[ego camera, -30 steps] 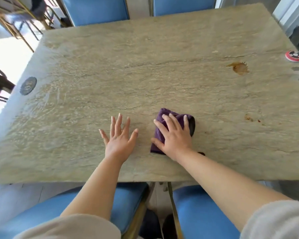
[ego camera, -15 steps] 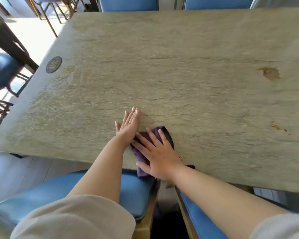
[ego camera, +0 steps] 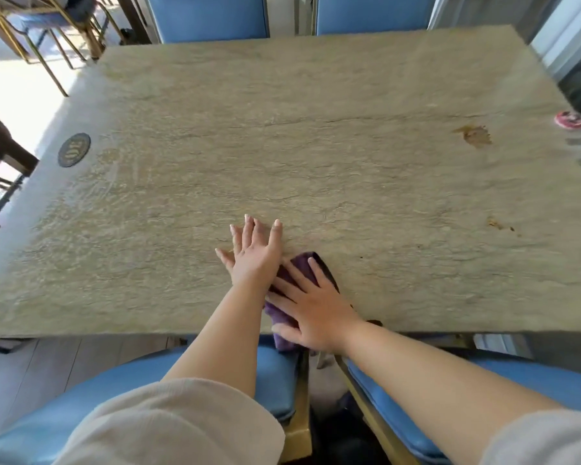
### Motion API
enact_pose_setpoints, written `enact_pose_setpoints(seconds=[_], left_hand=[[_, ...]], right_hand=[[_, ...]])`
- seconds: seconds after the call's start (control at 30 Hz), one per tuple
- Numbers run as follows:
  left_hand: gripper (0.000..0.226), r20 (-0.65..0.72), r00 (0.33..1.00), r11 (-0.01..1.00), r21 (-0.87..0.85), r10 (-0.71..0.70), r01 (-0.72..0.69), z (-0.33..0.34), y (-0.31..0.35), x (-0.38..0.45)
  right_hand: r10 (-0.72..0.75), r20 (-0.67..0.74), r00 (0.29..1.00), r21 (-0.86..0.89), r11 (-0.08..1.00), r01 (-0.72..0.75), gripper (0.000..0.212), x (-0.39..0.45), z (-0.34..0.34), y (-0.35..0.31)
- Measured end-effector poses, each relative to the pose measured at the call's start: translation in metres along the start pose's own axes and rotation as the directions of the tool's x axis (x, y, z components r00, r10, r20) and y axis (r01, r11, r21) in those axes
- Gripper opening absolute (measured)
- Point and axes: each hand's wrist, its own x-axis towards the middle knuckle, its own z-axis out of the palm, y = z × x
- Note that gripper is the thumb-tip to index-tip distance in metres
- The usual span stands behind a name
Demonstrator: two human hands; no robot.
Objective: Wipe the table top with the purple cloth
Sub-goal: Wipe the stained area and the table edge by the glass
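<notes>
The purple cloth [ego camera: 302, 266] lies bunched at the near edge of the beige stone table top [ego camera: 316, 146], one end hanging over the edge. My right hand [ego camera: 311, 305] presses flat on the cloth with fingers spread and covers most of it. My left hand [ego camera: 257, 251] rests flat on the bare table just left of the cloth, fingers together, holding nothing. Its wrist overlaps the cloth's left side. A brown stain [ego camera: 475, 135] sits at the far right of the table, with smaller brown specks [ego camera: 498, 224] nearer to me.
A dark round disc [ego camera: 74, 150] lies near the table's left edge. A red and white round object [ego camera: 570, 119] sits at the right edge. Blue chairs stand at the far side [ego camera: 208, 16] and at the near side [ego camera: 483, 380], under my arms.
My right hand has dragged the cloth back to the near table edge and to the left, up against my left hand. Over the last half second both hands have hardly moved.
</notes>
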Motion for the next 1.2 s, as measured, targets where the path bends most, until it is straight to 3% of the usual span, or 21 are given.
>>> enact_pose_setpoints(seconds=[0.07, 0.17, 0.27, 0.33, 0.37, 0.4, 0.43, 0.47, 0.53, 0.57, 0.63, 0.7, 0.8, 0.87, 1.0, 1.07, 1.2], left_hand=[[0.076, -0.014, 1.000, 0.999, 0.047, 0.023, -0.022, 0.008, 0.011, -0.004], [0.076, 0.043, 0.993, 0.988, 0.109, 0.108, -0.112, 0.023, 0.029, -0.012], [0.073, 0.101, 0.978, 0.969, 0.149, 0.184, -0.198, 0.039, 0.049, -0.019], [0.072, 0.118, 0.967, 0.958, 0.155, 0.226, -0.243, 0.050, 0.063, -0.023], [0.071, 0.122, 0.962, 0.953, 0.151, 0.245, -0.262, 0.057, 0.072, -0.025], [0.070, 0.123, 0.958, 0.951, 0.140, 0.259, -0.275, 0.063, 0.081, -0.027], [0.068, 0.119, 0.956, 0.952, 0.122, 0.266, -0.280, 0.070, 0.089, -0.029], [0.065, 0.105, 0.959, 0.957, 0.099, 0.264, -0.274, 0.077, 0.097, -0.030], [0.061, 0.057, 0.967, 0.967, 0.054, 0.247, -0.250, 0.089, 0.113, -0.031], [0.060, 0.033, 0.971, 0.970, 0.039, 0.238, -0.239, 0.095, 0.120, -0.030], [0.059, -0.018, 0.974, 0.974, 0.023, 0.228, -0.227, 0.107, 0.136, -0.028], [0.057, -0.095, 0.975, 0.980, -0.010, 0.199, -0.201, 0.119, 0.150, -0.024], [0.056, -0.237, 0.965, 0.988, -0.077, 0.114, -0.135, 0.134, 0.159, -0.022], [0.062, -0.291, 0.948, 0.992, 0.017, 0.128, -0.129, 0.143, 0.159, -0.021], [0.055, -0.242, 0.959, 0.954, 0.289, 0.148, -0.074, 0.151, 0.163, -0.014], [0.055, -0.248, 0.958, 0.946, 0.320, 0.142, -0.058, 0.153, 0.165, -0.011], [0.056, -0.266, 0.952, 0.940, 0.338, 0.150, -0.053, 0.155, 0.163, -0.010]], right_hand=[[-0.174, 0.072, 0.982, -0.057, 0.982, 0.178, 0.067, -0.014, -0.003, 0.021], [-0.134, 0.136, 0.982, -0.146, 0.977, 0.153, 0.068, -0.046, -0.017, 0.075], [0.246, 0.090, 0.965, -0.145, 0.962, -0.231, 0.073, -0.085, -0.026, 0.131], [0.586, 0.055, 0.809, -0.089, 0.810, -0.580, 0.080, -0.091, -0.030, 0.149], [0.688, 0.067, 0.723, -0.071, 0.726, -0.684, 0.077, -0.088, -0.032, 0.149], [0.722, 0.101, 0.685, -0.064, 0.692, -0.719, 0.072, -0.084, -0.035, 0.144], [0.689, 0.135, 0.712, -0.062, 0.723, -0.688, 0.070, -0.084, -0.035, 0.139], [0.579, 0.149, 0.802, -0.052, 0.814, -0.578, 0.071, -0.092, -0.035, 0.134], [0.181, 0.153, 0.972, -0.057, 0.983, -0.174, 0.072, -0.124, -0.035, 0.136], [0.009, 0.172, 0.985, -0.071, 0.998, 0.003, 0.072, -0.142, -0.037, 0.145], [-0.117, 0.211, 0.971, -0.043, 0.991, 0.129, 0.071, -0.162, -0.037, 0.170], [-0.070, 0.182, 0.981, -0.030, 0.997, 0.077, 0.068, -0.159, -0.036, 0.192], [0.110, 0.064, 0.992, -0.042, 0.993, -0.108, 0.065, -0.126, -0.037, 0.223], [0.190, 0.007, 0.982, -0.028, 0.981, -0.190, 0.065, -0.098, -0.042, 0.246], [0.261, -0.027, 0.965, -0.011, 0.965, -0.262, 0.064, -0.046, -0.055, 0.294], [0.377, -0.036, 0.925, -0.005, 0.926, -0.378, 0.059, -0.032, -0.061, 0.320], [0.644, -0.088, 0.760, 0.057, 0.765, -0.641, 0.060, -0.037, -0.060, 0.333]])
